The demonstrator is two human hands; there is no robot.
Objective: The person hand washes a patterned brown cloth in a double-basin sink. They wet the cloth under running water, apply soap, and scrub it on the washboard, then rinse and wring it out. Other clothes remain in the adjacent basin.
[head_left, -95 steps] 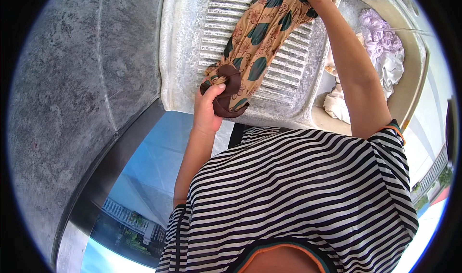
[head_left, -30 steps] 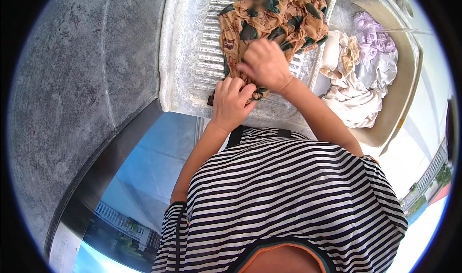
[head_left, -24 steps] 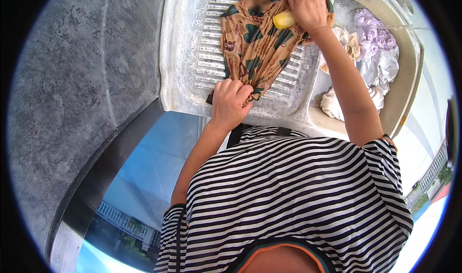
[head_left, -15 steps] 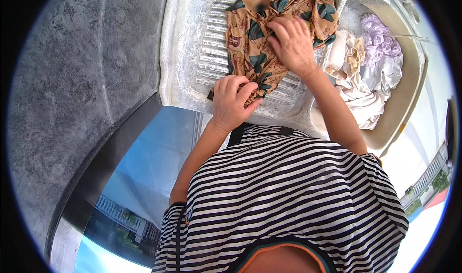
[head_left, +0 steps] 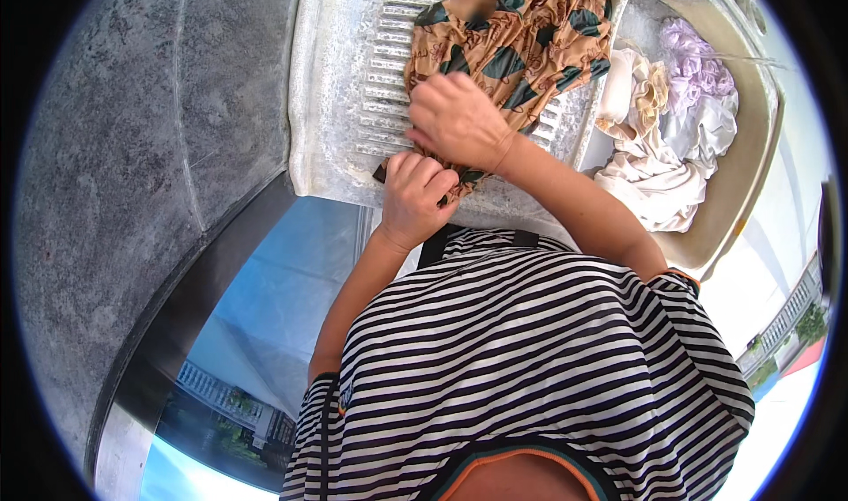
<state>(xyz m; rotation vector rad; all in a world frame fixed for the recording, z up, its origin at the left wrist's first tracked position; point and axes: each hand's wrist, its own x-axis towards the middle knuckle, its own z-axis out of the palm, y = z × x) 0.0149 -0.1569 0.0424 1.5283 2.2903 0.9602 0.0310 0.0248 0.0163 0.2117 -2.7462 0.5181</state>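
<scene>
Head view: tan cloth with dark green leaf print point(head_left: 517, 37) spread on ribbed grey washboard slab point(head_left: 344, 86). Near edge pinned by left hand point(head_left: 415, 201), fingers curled shut on hem, so fabric is anchored. Right hand point(head_left: 455, 121) pressed on cloth, fingers bent, grip unclear. Pale laundry point(head_left: 662, 139) piled in basin point(head_left: 751, 165) at right.

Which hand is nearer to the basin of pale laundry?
The right. The right hand presses on the patterned cloth on the ribbed washboard, closer to the basin. The left hand grips the cloth's near end, farther from the basin.
</scene>
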